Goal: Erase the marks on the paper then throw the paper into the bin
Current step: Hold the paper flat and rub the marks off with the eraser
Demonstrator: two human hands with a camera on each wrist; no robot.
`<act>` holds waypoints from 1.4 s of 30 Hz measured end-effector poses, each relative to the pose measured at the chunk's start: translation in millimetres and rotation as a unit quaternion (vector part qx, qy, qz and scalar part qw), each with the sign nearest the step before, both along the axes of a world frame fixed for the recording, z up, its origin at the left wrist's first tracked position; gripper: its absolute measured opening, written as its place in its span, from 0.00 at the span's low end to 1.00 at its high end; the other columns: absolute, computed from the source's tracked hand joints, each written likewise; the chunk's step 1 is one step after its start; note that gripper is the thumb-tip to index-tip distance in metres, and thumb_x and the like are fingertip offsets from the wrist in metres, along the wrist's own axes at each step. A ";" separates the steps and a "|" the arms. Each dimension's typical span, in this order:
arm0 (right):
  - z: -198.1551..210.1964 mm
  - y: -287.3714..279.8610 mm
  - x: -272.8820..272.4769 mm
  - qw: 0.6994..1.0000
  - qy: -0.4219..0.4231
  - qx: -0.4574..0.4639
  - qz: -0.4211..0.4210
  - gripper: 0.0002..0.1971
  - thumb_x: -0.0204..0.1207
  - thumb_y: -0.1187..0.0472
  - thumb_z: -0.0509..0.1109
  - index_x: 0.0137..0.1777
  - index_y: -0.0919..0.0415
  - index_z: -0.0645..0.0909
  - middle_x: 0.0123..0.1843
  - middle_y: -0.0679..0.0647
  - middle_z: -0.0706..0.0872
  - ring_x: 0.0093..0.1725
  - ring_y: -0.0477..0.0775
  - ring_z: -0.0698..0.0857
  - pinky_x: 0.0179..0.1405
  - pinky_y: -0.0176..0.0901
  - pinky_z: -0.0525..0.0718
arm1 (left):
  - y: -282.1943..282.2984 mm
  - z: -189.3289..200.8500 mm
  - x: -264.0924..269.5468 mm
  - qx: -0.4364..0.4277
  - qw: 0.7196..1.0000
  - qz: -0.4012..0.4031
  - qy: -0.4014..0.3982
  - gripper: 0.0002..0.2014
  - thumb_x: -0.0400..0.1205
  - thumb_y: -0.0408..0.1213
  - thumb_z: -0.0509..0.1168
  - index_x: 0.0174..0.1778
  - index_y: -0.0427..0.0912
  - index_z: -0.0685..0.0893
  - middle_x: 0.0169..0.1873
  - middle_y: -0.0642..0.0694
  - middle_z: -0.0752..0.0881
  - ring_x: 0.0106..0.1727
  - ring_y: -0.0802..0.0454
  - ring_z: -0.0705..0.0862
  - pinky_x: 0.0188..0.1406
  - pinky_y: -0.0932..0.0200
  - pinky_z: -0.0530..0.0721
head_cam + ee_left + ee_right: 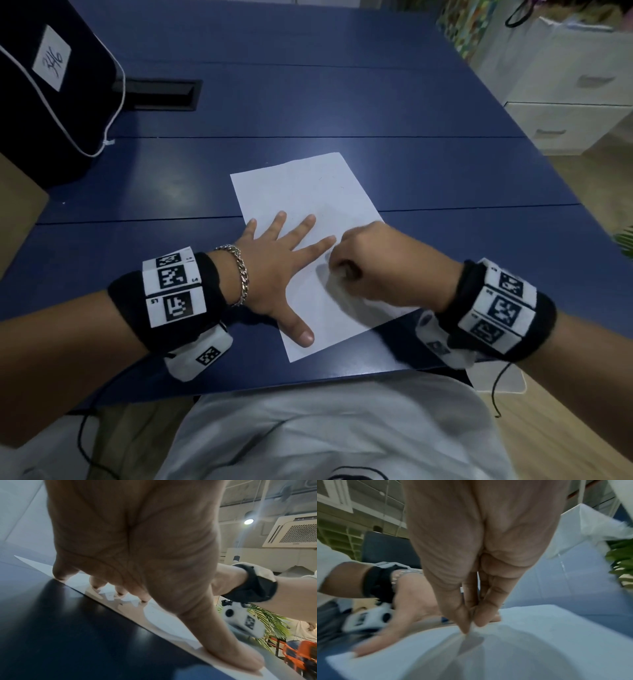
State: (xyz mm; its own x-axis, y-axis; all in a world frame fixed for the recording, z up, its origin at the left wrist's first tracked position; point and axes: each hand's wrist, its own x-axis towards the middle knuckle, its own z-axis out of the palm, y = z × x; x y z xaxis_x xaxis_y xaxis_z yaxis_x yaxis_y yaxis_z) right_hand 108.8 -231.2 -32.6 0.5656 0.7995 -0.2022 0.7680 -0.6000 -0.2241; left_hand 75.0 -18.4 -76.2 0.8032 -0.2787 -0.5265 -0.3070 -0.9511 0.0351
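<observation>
Head view shows the left hand spread flat, fingers straight, pressing the sheet of paper onto the blue table; a chain bracelet circles that wrist. Just right of it, the right hand is curled, knuckles up, with its fingertips down on the sheet near the left index finger. Right wrist view shows thumb and fingers pinched together on something small and pale at the paper's surface; it is too blurred to name. The sheet lies at the table's near edge, tilted. At far left stands a dark bag bearing a white label reading 346, with a black cable slot beside it. White drawers stand at far right.
</observation>
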 end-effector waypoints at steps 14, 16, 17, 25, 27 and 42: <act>1.4 -0.6 -34.8 0.997 0.069 -0.025 0.032 0.07 0.76 0.60 0.68 0.47 0.56 0.89 0.41 0.52 0.84 0.39 0.56 0.83 0.41 0.51 0.85 | -1.4 -0.7 0.6 0.009 1.000 0.000 0.003 0.78 0.51 0.89 0.69 0.83 0.72 0.20 0.86 0.53 0.19 0.89 0.31 0.26 0.84 0.18 0.39; 2.6 -6.7 -15.3 0.998 0.036 -0.041 -0.007 0.06 0.76 0.60 0.68 0.43 0.57 0.87 0.39 0.54 0.85 0.39 0.58 0.83 0.40 0.52 0.84 | -1.2 0.0 0.2 0.010 1.000 0.001 0.004 0.78 0.51 0.90 0.69 0.83 0.72 0.20 0.86 0.53 0.19 0.89 0.30 0.27 0.83 0.18 0.39; 3.6 -10.9 -7.3 0.999 0.016 -0.037 -0.034 0.06 0.75 0.61 0.68 0.42 0.58 0.86 0.38 0.54 0.85 0.38 0.57 0.82 0.40 0.54 0.84 | -1.2 0.0 0.1 0.010 1.000 0.001 0.004 0.78 0.51 0.90 0.68 0.83 0.72 0.20 0.86 0.53 0.19 0.89 0.30 0.27 0.83 0.18 0.39; -4.8 -17.4 -40.0 0.996 0.051 -0.011 -0.075 0.05 0.80 0.59 0.67 0.44 0.52 0.84 0.42 0.48 0.83 0.39 0.52 0.81 0.39 0.46 0.84 | -1.9 0.4 1.0 0.017 1.000 0.000 0.012 0.78 0.50 0.91 0.67 0.82 0.72 0.19 0.85 0.53 0.18 0.89 0.31 0.26 0.83 0.18 0.39; -4.0 -31.4 -35.7 0.991 0.049 0.024 -0.118 0.06 0.80 0.59 0.70 0.49 0.51 0.88 0.43 0.46 0.87 0.41 0.47 0.84 0.44 0.45 0.87 | -0.5 -0.1 1.4 0.012 1.000 -0.001 0.011 0.78 0.50 0.91 0.67 0.82 0.71 0.19 0.85 0.53 0.18 0.89 0.31 0.26 0.83 0.18 0.38; -17.6 -72.8 -67.3 0.938 0.098 0.186 -0.275 0.10 0.81 0.38 0.71 0.52 0.38 0.90 0.49 0.37 0.89 0.49 0.38 0.88 0.48 0.32 0.84 | 26.8 15.1 2.9 -0.040 0.998 -0.036 0.034 0.74 0.61 0.87 0.67 0.86 0.65 0.21 0.86 0.53 0.19 0.88 0.37 0.22 0.88 0.26 0.35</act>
State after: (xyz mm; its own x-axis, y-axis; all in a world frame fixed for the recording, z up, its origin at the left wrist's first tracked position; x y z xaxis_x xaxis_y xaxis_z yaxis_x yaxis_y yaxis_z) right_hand 41.5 -303.9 -50.1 0.8948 0.4327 -0.1102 0.2864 -0.7455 -0.6019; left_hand 77.8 8.4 -61.1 0.7433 -0.3770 -0.5527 -0.3679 -0.9203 0.1331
